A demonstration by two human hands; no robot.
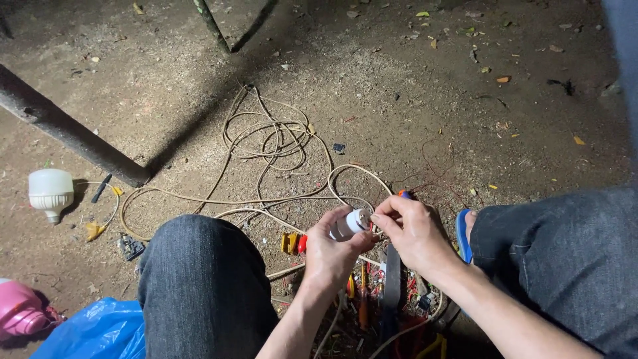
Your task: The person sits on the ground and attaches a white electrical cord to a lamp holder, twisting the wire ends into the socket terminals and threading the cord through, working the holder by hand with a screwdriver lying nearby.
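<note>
My left hand grips a small white cylindrical lamp holder just above the ground between my knees. My right hand pinches at the end of that holder with fingertips, and a small orange and blue tool tip pokes out behind its fingers. A long cream cable lies in loose loops on the dirt ahead and runs back toward my hands. Thin red wires trail from the right of my hands.
A white bulb lies at the left beside a dark pipe. Tools with yellow and red handles lie under my hands. A blue plastic bag and a pink object sit at bottom left. My blue sandal shows at right.
</note>
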